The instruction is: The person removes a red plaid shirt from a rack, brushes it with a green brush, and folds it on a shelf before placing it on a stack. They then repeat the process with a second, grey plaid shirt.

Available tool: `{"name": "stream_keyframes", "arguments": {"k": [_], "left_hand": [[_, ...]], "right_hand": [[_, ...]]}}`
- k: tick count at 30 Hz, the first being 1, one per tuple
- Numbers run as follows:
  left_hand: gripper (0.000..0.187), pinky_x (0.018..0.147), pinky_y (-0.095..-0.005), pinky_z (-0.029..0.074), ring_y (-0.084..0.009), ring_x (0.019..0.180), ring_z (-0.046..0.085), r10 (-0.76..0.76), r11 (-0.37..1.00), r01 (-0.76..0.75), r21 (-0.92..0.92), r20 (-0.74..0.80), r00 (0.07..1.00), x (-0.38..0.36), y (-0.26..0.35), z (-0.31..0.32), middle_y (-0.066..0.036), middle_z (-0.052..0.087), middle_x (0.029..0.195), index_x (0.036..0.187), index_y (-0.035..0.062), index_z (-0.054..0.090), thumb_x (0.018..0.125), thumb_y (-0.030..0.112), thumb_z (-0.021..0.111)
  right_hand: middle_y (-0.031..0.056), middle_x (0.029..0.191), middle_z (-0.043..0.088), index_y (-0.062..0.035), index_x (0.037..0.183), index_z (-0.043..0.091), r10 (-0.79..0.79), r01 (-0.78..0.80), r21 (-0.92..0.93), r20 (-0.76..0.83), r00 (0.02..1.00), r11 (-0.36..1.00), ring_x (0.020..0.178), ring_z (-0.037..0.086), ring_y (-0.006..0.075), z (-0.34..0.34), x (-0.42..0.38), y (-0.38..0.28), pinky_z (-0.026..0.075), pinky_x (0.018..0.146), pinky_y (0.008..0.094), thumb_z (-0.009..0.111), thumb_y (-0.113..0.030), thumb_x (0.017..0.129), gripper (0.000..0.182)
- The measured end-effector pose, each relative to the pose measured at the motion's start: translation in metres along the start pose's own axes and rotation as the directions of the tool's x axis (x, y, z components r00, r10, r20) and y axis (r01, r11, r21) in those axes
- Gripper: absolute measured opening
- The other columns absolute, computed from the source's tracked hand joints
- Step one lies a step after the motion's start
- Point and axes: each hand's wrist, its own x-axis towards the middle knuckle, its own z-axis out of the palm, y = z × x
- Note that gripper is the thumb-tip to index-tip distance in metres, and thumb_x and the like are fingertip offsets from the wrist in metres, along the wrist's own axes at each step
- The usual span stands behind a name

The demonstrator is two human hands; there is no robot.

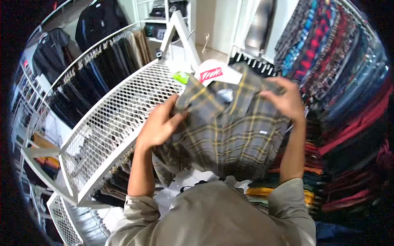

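A grey plaid shirt [221,135] with yellow lines hangs upright in front of me, collar at the top and front facing me. My left hand [161,123] grips its shoulder on the left side, thumb on the cloth. On the other shoulder, my right hand [284,98] pinches the fabric between thumb and fingers. Inside the collar a small pale label [225,95] shows. Just behind the collar are a white card with a red printed patch [211,74] and a bright green item [180,77]. The shirt's lower edge hangs over my front.
A white mesh rack shelf [119,102] runs along the left, with an upright white frame [184,41] at its far end. Trousers on hangers [102,65] line the left wall. Patterned shirts [312,45] hang at right, above stacked folded clothes [303,164].
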Motion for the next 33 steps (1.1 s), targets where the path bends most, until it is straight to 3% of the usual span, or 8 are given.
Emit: {"name": "stream_keyframes", "arguments": {"k": [4, 14, 16, 21, 24, 27, 31, 33], "left_hand": [[0.046, 0.075, -0.0467, 0.046, -0.043, 0.081, 0.061, -0.177, 0.97, 0.191, 0.149, -0.102, 0.979, -0.063, -0.03, -0.009, -0.028, 0.061, 0.084, 0.122, -0.0047, 0.055, 0.082, 0.018, 0.058], [0.051, 0.077, -0.0437, 0.047, -0.0403, 0.08, 0.06, -0.593, 0.784, 0.62, 0.013, -0.278, 0.756, -0.092, -0.02, -0.023, -0.025, 0.064, 0.085, 0.125, -0.0042, 0.058, 0.092, 0.034, 0.064], [0.045, 0.076, -0.0331, 0.048, -0.0164, 0.077, 0.055, -0.661, 0.687, 0.727, 0.012, -0.408, 0.63, -0.086, -0.025, -0.011, -0.011, 0.066, 0.086, 0.122, -0.0056, 0.059, 0.1, 0.034, 0.061], [0.041, 0.08, -0.0337, 0.048, -0.0148, 0.084, 0.058, -0.651, 0.712, 0.649, -0.27, -0.601, 0.464, -0.093, -0.025, 0.009, -0.011, 0.068, 0.09, 0.111, -0.0051, 0.064, 0.102, 0.035, 0.059], [0.04, 0.082, -0.0301, 0.047, -0.011, 0.085, 0.055, -0.616, 0.731, 0.6, -0.323, -0.69, 0.379, -0.106, -0.018, 0.024, -0.008, 0.068, 0.091, 0.11, -0.0056, 0.063, 0.103, 0.033, 0.059], [0.038, 0.082, -0.0279, 0.048, -0.0084, 0.089, 0.058, -0.687, 0.679, 0.547, -0.49, -0.687, 0.237, -0.126, -0.003, 0.042, -0.004, 0.069, 0.095, 0.113, -0.0047, 0.064, 0.103, 0.031, 0.059], [0.037, 0.079, -0.026, 0.049, -0.009, 0.088, 0.06, -0.772, 0.547, 0.468, -0.694, -0.634, -0.038, -0.16, 0.033, 0.063, -0.002, 0.068, 0.1, 0.117, -0.0009, 0.064, 0.104, 0.033, 0.058], [0.036, 0.079, -0.0264, 0.049, -0.0093, 0.087, 0.06, -0.743, 0.547, 0.442, -0.711, -0.656, -0.134, -0.182, 0.046, 0.079, -0.002, 0.067, 0.1, 0.117, -0.0003, 0.064, 0.103, 0.033, 0.059]], "right_hand": [[0.0178, 0.097, 0.072, -0.0019, 0.104, 0.074, -0.103, 0.104, -0.032, 0.01, 0.995, 0.994, 0.09, 0.069, 0.0371, 0.101, -0.013, -0.014, 0.056, 0.082, 0.0404, 0.087, -0.031, 0.072, 0.045], [0.0178, 0.101, 0.073, -0.0032, 0.111, 0.073, -0.373, 0.245, 0.434, 0.237, 0.897, 0.867, 0.096, 0.07, 0.0354, 0.238, 0.042, -0.016, 0.055, 0.086, 0.0414, 0.087, -0.032, 0.074, 0.049], [0.0158, 0.104, 0.072, -0.0034, 0.112, 0.073, -0.385, 0.07, 0.625, 0.384, 0.839, 0.778, 0.099, 0.069, 0.034, 0.25, 0.066, -0.02, 0.053, 0.089, 0.0414, 0.086, -0.034, 0.077, 0.048], [0.0205, 0.129, 0.059, -0.0044, 0.127, 0.066, -0.25, 0.183, 0.339, 0.166, 0.954, 0.923, 0.121, 0.056, 0.0373, 0.331, 0.139, 0.028, 0.044, 0.104, 0.0462, 0.065, -0.046, 0.095, 0.052], [0.0267, 0.14, 0.049, -0.0093, 0.147, 0.049, -0.108, 0.147, -0.07, 0.392, 0.914, 0.987, 0.129, 0.05, 0.0436, 0.368, 0.148, 0.045, 0.041, 0.109, 0.051, 0.06, -0.043, 0.097, 0.061], [0.0288, 0.144, 0.045, -0.0118, 0.153, 0.041, 0.055, 0.034, -0.132, 0.613, 0.788, 0.991, 0.132, 0.047, 0.0446, 0.368, 0.159, 0.031, 0.041, 0.109, 0.0508, 0.056, -0.038, 0.1, 0.061], [0.0275, 0.145, 0.045, -0.0106, 0.154, 0.037, -0.042, 0.005, 0.059, 0.642, 0.766, 0.998, 0.135, 0.045, 0.0407, 0.359, 0.149, 0.013, 0.04, 0.11, 0.0467, 0.054, -0.033, 0.102, 0.059], [0.0239, 0.146, 0.048, -0.0044, 0.153, 0.038, -0.377, 0.13, 0.588, 0.32, 0.869, 0.798, 0.134, 0.047, 0.0377, 0.361, 0.129, 0.001, 0.037, 0.111, 0.0421, 0.054, -0.028, 0.103, 0.057]]}}
